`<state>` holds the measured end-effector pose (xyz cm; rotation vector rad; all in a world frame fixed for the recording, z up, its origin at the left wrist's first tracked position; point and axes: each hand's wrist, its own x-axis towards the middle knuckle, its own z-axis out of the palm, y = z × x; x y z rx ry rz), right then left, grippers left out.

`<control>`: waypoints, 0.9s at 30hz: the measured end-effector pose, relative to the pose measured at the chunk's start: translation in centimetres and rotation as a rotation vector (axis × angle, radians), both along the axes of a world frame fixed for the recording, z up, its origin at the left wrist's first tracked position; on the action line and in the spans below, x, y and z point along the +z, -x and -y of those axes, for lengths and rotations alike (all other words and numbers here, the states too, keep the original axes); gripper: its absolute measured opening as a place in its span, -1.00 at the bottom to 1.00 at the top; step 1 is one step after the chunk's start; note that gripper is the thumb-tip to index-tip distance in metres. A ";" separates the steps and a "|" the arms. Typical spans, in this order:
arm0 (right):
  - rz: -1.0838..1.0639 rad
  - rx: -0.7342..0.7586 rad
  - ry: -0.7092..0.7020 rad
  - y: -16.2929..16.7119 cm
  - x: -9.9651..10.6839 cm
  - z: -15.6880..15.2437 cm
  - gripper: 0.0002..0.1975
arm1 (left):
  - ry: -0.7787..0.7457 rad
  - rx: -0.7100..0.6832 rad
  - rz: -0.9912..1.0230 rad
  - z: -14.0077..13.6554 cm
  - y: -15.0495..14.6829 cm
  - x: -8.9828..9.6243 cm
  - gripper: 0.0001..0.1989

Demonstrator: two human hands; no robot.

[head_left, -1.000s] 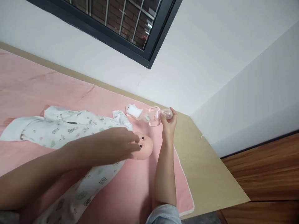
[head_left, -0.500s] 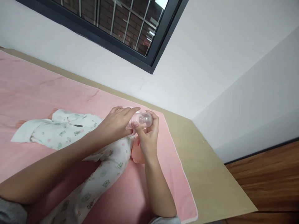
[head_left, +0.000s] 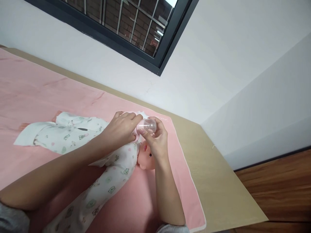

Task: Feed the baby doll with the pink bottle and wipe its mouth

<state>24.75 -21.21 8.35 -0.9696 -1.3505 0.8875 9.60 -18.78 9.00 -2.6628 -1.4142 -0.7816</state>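
Note:
Above a doll, both my hands are closed on a baby bottle point(head_left: 135, 135) with a pink collar. My left hand point(head_left: 122, 127) wraps round its body, most of which the fingers hide. The clear domed cap point(head_left: 148, 124) points to the right, gripped between the thumb and fingers of my right hand point(head_left: 158, 137). Whether the cap is seated or loose I cannot tell. Beneath my hands lies the doll point(head_left: 126, 158) on its back, in white printed clothes. Its head point(head_left: 145, 159) is partly covered by my right hand and wrist.
A pink mat point(head_left: 179, 181) with a white edge lies under the doll on a tan board surface point(head_left: 206, 168). White walls point(head_left: 218, 64) meet at a corner behind it. A dark-framed window point(head_left: 155, 66) is above, and brown wood panelling point(head_left: 279, 187) stands at right.
My right hand has shifted slightly to the right and turned, and more of the doll's face shows beside it. Both hands still hold the bottle and its cap.

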 end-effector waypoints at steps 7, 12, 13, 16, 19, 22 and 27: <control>0.007 0.039 0.020 -0.5 -0.2 -0.5 -0.47 | -0.021 0.014 -0.045 0.1 -0.1 0.0 -0.63; -0.002 0.074 0.034 -0.8 -0.4 -0.8 -0.47 | -0.015 0.025 -0.073 0.1 -0.2 0.1 -0.64; -0.005 0.081 0.041 -0.8 -0.4 -0.9 -0.47 | -0.012 0.034 -0.080 0.1 -0.2 0.2 -0.64; -0.012 0.097 0.059 -0.9 -0.4 -1.0 -0.45 | -0.001 0.051 -0.104 0.1 -0.3 0.2 -0.65; -0.016 0.101 0.070 -1.1 -0.6 -1.2 -0.44 | 0.000 0.058 -0.122 0.1 -0.3 0.3 -0.65; -0.027 0.112 0.069 -1.1 -0.7 -1.3 -0.46 | -0.003 0.061 -0.135 0.1 -0.3 0.3 -0.67; -0.022 0.110 0.081 -1.2 -0.7 -1.3 -0.45 | -0.013 0.061 -0.150 0.1 -0.2 0.3 -0.67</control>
